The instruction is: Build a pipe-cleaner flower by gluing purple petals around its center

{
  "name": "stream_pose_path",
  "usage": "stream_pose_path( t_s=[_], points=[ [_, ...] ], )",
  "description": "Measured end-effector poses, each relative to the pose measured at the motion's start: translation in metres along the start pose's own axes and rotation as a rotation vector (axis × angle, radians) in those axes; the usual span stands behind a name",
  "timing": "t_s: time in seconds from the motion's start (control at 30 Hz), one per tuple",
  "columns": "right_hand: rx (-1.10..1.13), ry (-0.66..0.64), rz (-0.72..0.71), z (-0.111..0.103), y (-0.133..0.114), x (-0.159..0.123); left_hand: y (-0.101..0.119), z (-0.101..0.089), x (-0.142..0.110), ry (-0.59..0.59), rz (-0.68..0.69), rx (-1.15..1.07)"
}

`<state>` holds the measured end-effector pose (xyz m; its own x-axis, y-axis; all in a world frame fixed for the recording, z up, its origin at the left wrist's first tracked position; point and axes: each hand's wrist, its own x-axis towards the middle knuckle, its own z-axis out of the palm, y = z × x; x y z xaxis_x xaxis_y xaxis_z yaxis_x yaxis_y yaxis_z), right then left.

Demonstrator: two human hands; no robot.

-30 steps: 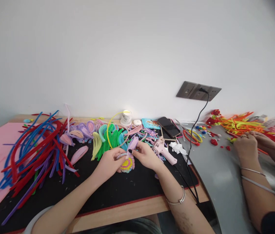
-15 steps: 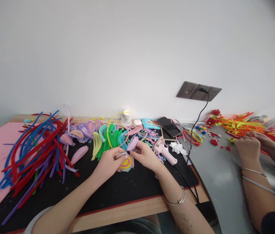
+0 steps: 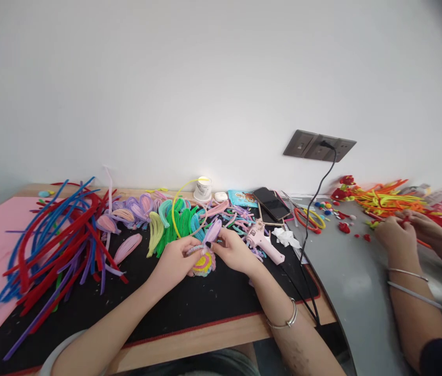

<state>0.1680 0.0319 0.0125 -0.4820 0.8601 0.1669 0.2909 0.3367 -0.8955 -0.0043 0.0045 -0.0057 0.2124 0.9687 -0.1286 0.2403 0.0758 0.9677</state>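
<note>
Over the black mat, my left hand (image 3: 179,261) pinches the edge of a round piece (image 3: 204,262) made of pipe cleaners, with a yellow and pink middle and a pale blue rim. My right hand (image 3: 233,250) is closed at its top, thumb and finger on a lilac pipe-cleaner loop (image 3: 213,231) that stands up from it. The fingertips of both hands nearly meet, and they hide the spot where loop and round piece join. Just behind lie bundles of green pipe cleaners (image 3: 174,227) and light yellow ones (image 3: 154,230).
Red, blue and purple pipe cleaners (image 3: 68,240) sprawl on the left. A pink glue gun (image 3: 265,245) with a black cord lies at right, near a phone (image 3: 271,203) and crumpled tissue (image 3: 286,237). A paper cup (image 3: 204,189) stands by the wall. A co-worker's hands (image 3: 397,237) work further right.
My hands stay in nearly the same place, with the right fingers shifting slightly on the lilac loop. The co-worker's hands have moved a little.
</note>
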Motion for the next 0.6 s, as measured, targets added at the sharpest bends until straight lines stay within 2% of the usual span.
stream_pose_path(
  t_s=[0.23, 0.5, 0.6],
  points=[
    [0.054, -0.006, 0.001, 0.0007, 0.0019, 0.0004, -0.0007, -0.0006, -0.0004, -0.022, -0.006, -0.017],
    [0.359, -0.082, 0.058, -0.0023, 0.0005, 0.0003, 0.0003, -0.0011, 0.0006, -0.072, 0.005, -0.030],
    [0.411, -0.080, 0.087, -0.0053, -0.0019, -0.0005, 0.0026, -0.0008, -0.0002, -0.085, -0.005, -0.023]
  ],
)
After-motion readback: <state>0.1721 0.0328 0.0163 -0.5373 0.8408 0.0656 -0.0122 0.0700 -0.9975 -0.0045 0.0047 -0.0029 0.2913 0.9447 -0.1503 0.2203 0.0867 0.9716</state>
